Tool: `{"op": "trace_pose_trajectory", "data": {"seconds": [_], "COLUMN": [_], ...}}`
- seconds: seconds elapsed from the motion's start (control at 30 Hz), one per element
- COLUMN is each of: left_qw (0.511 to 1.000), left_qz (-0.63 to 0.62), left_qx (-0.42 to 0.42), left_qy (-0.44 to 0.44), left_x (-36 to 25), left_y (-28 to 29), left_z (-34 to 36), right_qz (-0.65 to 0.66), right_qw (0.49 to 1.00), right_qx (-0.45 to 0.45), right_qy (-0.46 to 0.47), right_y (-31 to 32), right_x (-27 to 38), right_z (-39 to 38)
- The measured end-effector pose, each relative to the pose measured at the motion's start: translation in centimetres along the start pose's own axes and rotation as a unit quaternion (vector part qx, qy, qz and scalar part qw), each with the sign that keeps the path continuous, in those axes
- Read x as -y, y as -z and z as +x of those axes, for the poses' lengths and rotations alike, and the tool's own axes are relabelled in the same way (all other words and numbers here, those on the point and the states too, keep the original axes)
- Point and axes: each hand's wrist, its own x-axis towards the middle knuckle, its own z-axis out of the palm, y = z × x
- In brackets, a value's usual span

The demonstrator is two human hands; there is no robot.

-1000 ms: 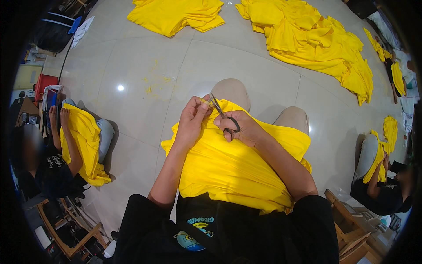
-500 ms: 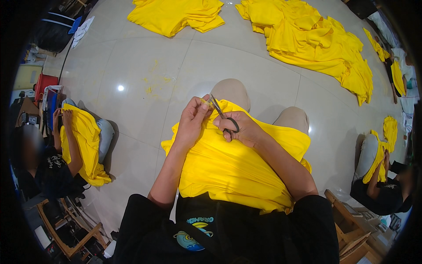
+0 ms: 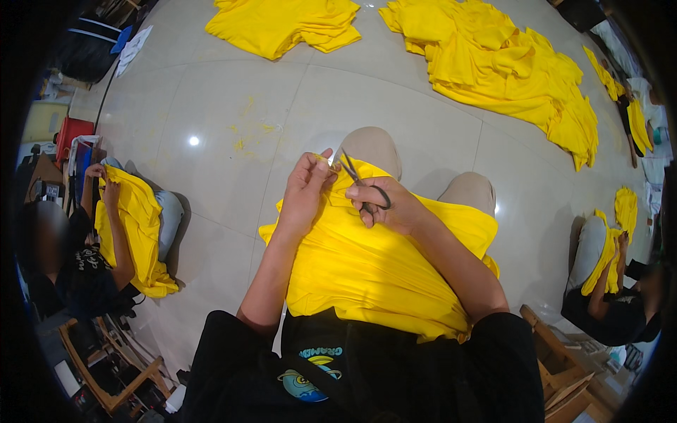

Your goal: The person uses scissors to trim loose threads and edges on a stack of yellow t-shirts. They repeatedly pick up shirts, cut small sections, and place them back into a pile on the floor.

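A yellow cloth garment [image 3: 367, 275] is spread over my lap and up toward my knees. My left hand [image 3: 307, 190] pinches a small edge of it, with loose yellow threads at the fingertips. In my right hand [image 3: 388, 204] are metal scissors with dark handles [image 3: 351, 169], fingers closed round the loops. The blades point up beside my left fingertips, slightly parted; whether they touch the threads I cannot tell.
Yellow garment piles [image 3: 282, 25] [image 3: 493, 77] lie ahead on the tiled floor, near thread scraps [image 3: 243, 144]. Co-workers sit at left [image 3: 77, 268] and right [image 3: 613, 310] with yellow garments; another is at far upper right [image 3: 624, 116]. Wooden frames [image 3: 113, 359] [image 3: 557, 359] stand behind me.
My left fingers have shifted slightly up and left, the scissors slightly right. The left co-worker's hands have shifted on their yellow garment.
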Motion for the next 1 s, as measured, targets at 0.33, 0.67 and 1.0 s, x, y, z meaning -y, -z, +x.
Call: {"op": "trace_pose_trajectory", "data": {"seconds": [0.33,0.67,1.0], "left_qw": [0.89,0.916,0.941], "left_qz": [0.36,0.394,0.336], "left_qx": [-0.262,0.075,0.022], "left_qy": [-0.098,-0.008,0.018], "left_x": [-1.8,-2.7,-1.7], "left_y": [16.0,0.4,1.5], "left_z": [8.7,3.4,5.0], "right_qz": [0.051,-0.06,-0.09], "right_qw": [0.97,0.947,0.952], "right_qx": [-0.133,-0.224,-0.218], "right_qy": [0.199,0.224,0.196], "right_y": [4.6,3.5,3.9], "right_x": [4.2,5.9,4.3], "right_z": [-2.0,-3.2,-2.0]}}
